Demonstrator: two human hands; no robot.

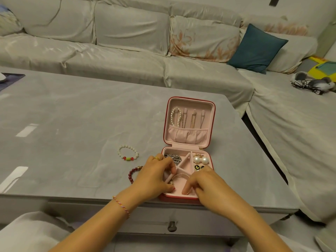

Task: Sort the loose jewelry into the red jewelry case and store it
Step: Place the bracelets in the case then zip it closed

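From my head camera, the red jewelry case [189, 142] lies open on the grey table [72, 115], near its front edge. My left hand [154, 177] and right hand [205, 182] both reach into its front compartments, fingers curled around a thin chain bracelet [180, 175]; I cannot tell how firmly. A white bead bracelet [128, 152] and dark red bead bracelet [134, 172] lie loose to the left.

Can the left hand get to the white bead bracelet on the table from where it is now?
Probably yes. The left hand is busy at the near-left compartment of the red case, but the white bead bracelet lies in the open on the table, just to its left with nothing between them.
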